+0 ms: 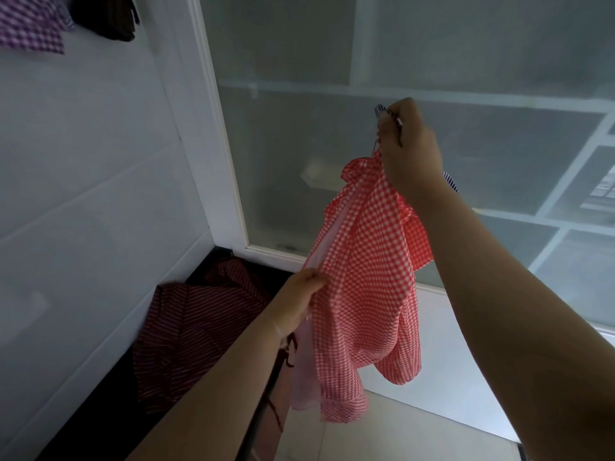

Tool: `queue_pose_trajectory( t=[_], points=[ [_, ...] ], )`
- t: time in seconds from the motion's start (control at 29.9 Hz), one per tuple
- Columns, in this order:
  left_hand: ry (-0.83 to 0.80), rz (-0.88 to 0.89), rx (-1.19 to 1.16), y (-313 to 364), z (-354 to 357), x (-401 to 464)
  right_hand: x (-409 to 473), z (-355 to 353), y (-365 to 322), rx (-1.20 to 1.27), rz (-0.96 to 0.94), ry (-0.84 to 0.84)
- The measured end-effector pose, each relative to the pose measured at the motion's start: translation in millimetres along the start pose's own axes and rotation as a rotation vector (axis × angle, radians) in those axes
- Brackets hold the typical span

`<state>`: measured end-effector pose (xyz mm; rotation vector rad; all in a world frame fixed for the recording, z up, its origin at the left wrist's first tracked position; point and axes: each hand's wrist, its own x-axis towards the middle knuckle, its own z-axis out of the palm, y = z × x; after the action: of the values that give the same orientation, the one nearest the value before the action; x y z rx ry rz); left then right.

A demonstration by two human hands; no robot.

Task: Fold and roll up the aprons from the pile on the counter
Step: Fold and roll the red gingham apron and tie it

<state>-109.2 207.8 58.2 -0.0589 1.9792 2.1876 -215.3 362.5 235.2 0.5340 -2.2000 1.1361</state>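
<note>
White tiled wall (83, 168) and a frosted glass window (416, 61) fill the background; below them a dark surface (213, 261) carries a heap of dark red striped aprons (186, 331); a purple checked cloth (30, 24) hangs high on the wall. Held up in the air in front of the window is a red-and-white gingham apron (369, 281); it hangs limp and crumpled, thin and soft, with a frilled upper edge and a paler pink underside showing along its left fold; it looks light, floppy and unlikely to slip, and should crease easily. The right hand (409, 151) has its fingers closed round the top of the apron, with what seems a striped strap caught in the same grip; the left hand (299, 301) pinches the left edge lower down. Good holds, I judge, are the top corners or hems, so the cloth can be spread flat before folding.
</note>
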Motion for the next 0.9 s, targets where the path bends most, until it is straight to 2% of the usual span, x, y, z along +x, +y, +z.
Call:
queue_pose_trajectory(
  t=[0.03,0.13,0.2,0.27,0.37,0.44,0.6,0.67,0.74,0.9],
  points=[
    [0.024,-0.002,0.07,-3,-10,0,-1,-2,0,0.002,-0.03,0.004],
    [0.257,0.115,0.425,-8,-33,7,-8,-4,-7,-0.009,-0.162,0.006],
    [0.326,0.188,0.523,-8,-39,13,-12,-6,-16,-0.021,-0.242,-0.013],
    [0.334,0.276,0.563,-2,-36,16,-12,-8,-26,-0.027,-0.307,-0.02],
    [0.252,0.451,0.657,-2,-28,24,-7,-9,-35,-0.044,-0.343,-0.003],
    [0.237,0.527,0.704,-5,-21,25,-2,-10,-35,-0.045,-0.325,0.004],
    [0.335,0.762,0.931,-11,-12,19,5,-9,-22,-0.072,-0.206,0.06],
    [0.341,0.736,0.892,-15,-13,18,6,-8,-16,-0.08,-0.159,0.081],
    [0.339,0.638,0.82,-19,-17,19,8,-6,-10,-0.07,-0.121,0.104],
    [0.207,0.186,0.697,-26,-30,21,10,-4,3,-0.049,-0.06,0.147]
  ],
)
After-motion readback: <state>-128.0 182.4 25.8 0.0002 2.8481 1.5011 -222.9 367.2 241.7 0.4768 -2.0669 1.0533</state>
